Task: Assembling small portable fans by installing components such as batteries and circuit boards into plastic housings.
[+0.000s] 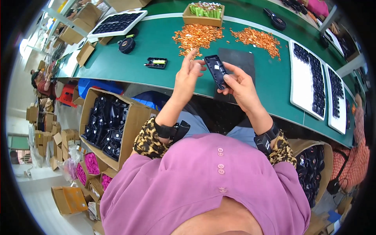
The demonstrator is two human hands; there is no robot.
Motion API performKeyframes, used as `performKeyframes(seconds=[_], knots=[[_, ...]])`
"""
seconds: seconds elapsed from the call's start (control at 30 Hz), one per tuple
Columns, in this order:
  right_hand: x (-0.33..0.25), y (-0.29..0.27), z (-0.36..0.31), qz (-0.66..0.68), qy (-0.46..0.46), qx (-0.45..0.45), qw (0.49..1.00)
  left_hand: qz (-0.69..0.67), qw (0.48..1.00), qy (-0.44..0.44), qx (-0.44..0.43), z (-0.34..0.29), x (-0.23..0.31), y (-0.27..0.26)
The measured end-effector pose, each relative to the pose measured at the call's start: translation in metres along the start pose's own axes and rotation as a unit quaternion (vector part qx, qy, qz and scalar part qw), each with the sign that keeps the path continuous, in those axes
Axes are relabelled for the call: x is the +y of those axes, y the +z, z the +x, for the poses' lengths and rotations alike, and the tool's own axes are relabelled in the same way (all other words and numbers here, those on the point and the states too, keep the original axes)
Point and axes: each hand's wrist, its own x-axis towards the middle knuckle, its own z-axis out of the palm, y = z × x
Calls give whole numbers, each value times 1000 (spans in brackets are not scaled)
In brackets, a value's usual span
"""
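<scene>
Right hand (243,85): gripping a black shell (212,67) by its right side, thumb toward the hollow, fingers around the edge.
Left hand (186,76): just beside the shell's left side; fingers parted and loosely bent, index finger raised, nothing visible between them.
Held shell: tilted, hollow side showing, above the bench (137,45) near the left edge of a dark mat (244,64).
Inside held shell: a small white square (216,67); no green cell visible.
Second shell (150,66): lying on the bench, to the left, with a green cell (159,62) inside; apparently further along than the held one.
Done: white square seemingly in place in the held shell.
Remaining: held shell still open and without a cell; cannot tell how many steps beyond that.
Copper pieces (199,36): loose in two heaps beyond the hands, plenty apparently unused.
Box (201,21): filled with more green cells, behind the left heap.
Carton (135,133): below the bench at left, heaped with black parts (105,125).
</scene>
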Motion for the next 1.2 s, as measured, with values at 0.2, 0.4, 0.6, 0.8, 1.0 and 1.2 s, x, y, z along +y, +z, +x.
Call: performKeyframes(seconds=[0.2, 0.4, 0.6, 0.8, 1.0, 1.2], knots=[[6, 9, 2, -67, -19, 17, 997, -438, 885, -128, -89, 2, -19, 18], [-1, 13, 6, -375, -312, 119, 865, -487, 859, -128, -86, 0, -13, 18], [-4, 16, 20, -516, -459, 70, 720, -436, 891, -104, -70, -4, -10, 23], [-4, 20, 21, -522, -476, 80, 703, -447, 885, -107, -75, -6, -2, 28], [-3, 22, 22, -516, -480, 81, 705, -446, 885, -110, -72, -8, -7, 31], [-1, 20, 24, -512, -478, 65, 711, -438, 890, -110, -66, -9, -8, 32]])
